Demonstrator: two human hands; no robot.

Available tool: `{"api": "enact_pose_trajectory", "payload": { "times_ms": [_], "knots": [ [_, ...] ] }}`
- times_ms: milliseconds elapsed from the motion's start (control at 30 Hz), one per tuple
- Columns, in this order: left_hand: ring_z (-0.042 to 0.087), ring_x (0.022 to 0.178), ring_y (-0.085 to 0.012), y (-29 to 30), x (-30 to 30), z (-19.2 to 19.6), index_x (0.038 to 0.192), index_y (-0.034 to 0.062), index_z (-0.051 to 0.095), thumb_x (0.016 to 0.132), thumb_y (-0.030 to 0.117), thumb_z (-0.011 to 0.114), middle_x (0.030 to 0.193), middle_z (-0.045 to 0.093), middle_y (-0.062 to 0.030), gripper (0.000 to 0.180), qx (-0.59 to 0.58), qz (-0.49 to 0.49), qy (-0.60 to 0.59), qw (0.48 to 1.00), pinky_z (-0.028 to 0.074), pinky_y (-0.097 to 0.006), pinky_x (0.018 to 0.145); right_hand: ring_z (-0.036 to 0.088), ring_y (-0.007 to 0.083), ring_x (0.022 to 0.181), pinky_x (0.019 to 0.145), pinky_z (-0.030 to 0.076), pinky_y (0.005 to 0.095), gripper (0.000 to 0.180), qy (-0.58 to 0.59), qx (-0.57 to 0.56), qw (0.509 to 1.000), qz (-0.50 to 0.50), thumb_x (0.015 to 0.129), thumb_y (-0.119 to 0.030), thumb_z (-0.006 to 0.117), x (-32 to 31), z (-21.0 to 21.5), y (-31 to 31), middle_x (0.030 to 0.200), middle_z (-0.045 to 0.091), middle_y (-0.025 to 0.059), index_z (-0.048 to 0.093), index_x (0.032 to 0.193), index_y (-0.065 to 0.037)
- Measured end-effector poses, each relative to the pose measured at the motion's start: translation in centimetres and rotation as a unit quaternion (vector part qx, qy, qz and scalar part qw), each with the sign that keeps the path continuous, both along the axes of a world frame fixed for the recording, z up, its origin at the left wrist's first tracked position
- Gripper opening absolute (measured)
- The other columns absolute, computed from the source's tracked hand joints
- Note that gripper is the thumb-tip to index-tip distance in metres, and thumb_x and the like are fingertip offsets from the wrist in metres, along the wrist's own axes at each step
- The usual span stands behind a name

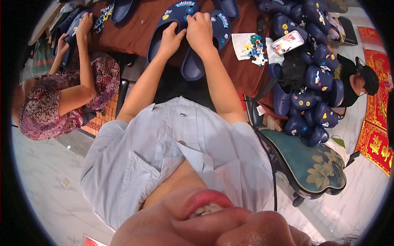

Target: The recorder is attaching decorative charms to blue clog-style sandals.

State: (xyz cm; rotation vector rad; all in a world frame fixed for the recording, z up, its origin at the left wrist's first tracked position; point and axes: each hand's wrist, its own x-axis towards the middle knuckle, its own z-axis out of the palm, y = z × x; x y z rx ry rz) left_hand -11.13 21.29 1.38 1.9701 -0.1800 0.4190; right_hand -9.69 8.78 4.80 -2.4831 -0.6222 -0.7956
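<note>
Two navy clogs lie side by side on the brown cloth, the left clog point(155, 39) and the right clog point(222, 30), both with colourful charms on their uppers. My left hand point(170, 40) has curled fingers at the foot opening of the left clog, gripping its edge. My right hand point(200, 33) is closed, with fingertips down at the inner side of that clog's upper, next to a small blue charm point(189, 12). What its fingers pinch is hidden. Right of the clogs, a pile of small blue, white and yellow charms point(255, 51) rests on white paper.
A phone point(287, 42) lies beside a big heap of navy clogs point(318, 78) on the right. At left, another person point(61, 94) handles a clog point(73, 28). More charms point(104, 18) lie on the brown cloth point(127, 39). A green padded chair point(303, 160) stands at lower right.
</note>
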Motion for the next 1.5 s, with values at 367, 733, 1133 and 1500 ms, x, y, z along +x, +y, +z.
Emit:
{"api": "enact_pose_trajectory", "payload": {
  "times_ms": [367, 733, 1133, 1500],
  "knots": [
    [0.052, 0.074, -0.0422, -0.3, -1.0, -1.6, 0.085, -0.0037, 0.045, 0.076, 0.01, 0.067, 0.078, 0.052, -0.027, 0.028, -0.017, -0.021, 0.092, 0.995, 0.041, -0.043, 0.064, 0.051, 0.0305, 0.1, 0.083, 0.04, 0.0429, 0.02, 0.036, -0.152, 0.984, -0.083, 0.078, -0.011, 0.054, -1.7, 0.5, 0.7, 0.095, 0.06, 0.014, 0.066, 0.086, 0.001],
    [0.054, 0.083, -0.0453, -0.7, -0.6, -1.8, 0.092, -0.0031, 0.045, 0.079, 0.015, 0.066, 0.083, 0.055, -0.0269, 0.031, 0.023, -0.012, 0.066, 0.997, 0.041, -0.048, 0.067, 0.054, 0.0296, 0.09, 0.072, 0.043, 0.0438, 0.013, 0.027, -0.162, 0.986, -0.004, 0.075, -0.009, 0.055, 0.8, 1.3, 0.1, 0.082, 0.063, 0.0121, 0.065, 0.071, -0.002],
    [0.054, 0.087, -0.0473, -0.5, -0.9, -1.8, 0.091, -0.0027, 0.046, 0.082, 0.013, 0.062, 0.087, 0.056, -0.0281, 0.025, 0.069, -0.025, 0.043, 0.996, 0.042, -0.05, 0.071, 0.053, 0.031, 0.097, 0.089, 0.04, 0.044, 0.021, 0.026, -0.022, 0.999, -0.035, 0.079, -0.008, 0.056, -2.6, 2.1, -1.3, 0.094, 0.062, 0.0127, 0.065, 0.096, -0.001],
    [0.055, 0.087, -0.0479, -0.4, -0.5, -1.8, 0.093, -0.0026, 0.048, 0.085, 0.016, 0.063, 0.087, 0.058, -0.0291, 0.025, 0.082, -0.029, 0.036, 0.996, 0.044, -0.05, 0.071, 0.055, 0.032, 0.092, 0.083, 0.044, 0.0414, 0.024, -0.045, 0.148, 0.976, -0.156, 0.076, 0.007, 0.055, -10.6, -4.5, -11.1, 0.093, 0.062, 0.0138, 0.066, 0.096, -0.001]
  ]
}}
